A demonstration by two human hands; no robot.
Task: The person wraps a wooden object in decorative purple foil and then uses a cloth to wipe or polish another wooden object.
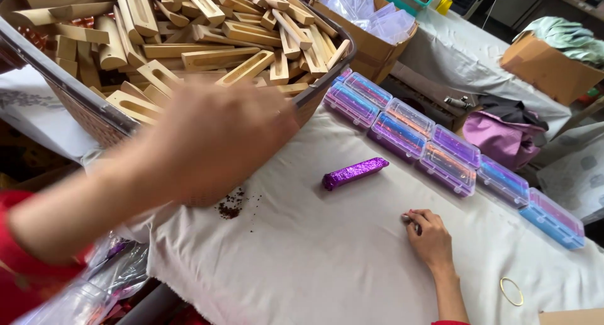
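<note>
My left hand [214,139] is blurred, raised in front of a basket [82,105] piled with several slotted wooden pieces [207,35]; whether it holds anything is hidden. My right hand [429,237] rests on the white cloth [327,249] with its fingers curled, fingertips pressed on the cloth near a small dark thing. A stick wrapped in shiny purple foil [354,172] lies on the cloth between the two hands, touched by neither.
Two rows of clear-lidded purple and blue plastic cases [434,145] run diagonally along the cloth's far edge. Dark crumbs [231,205] lie by the basket. A gold ring [511,291] sits near right. Cardboard boxes [371,42] and a pink bag [503,136] stand beyond.
</note>
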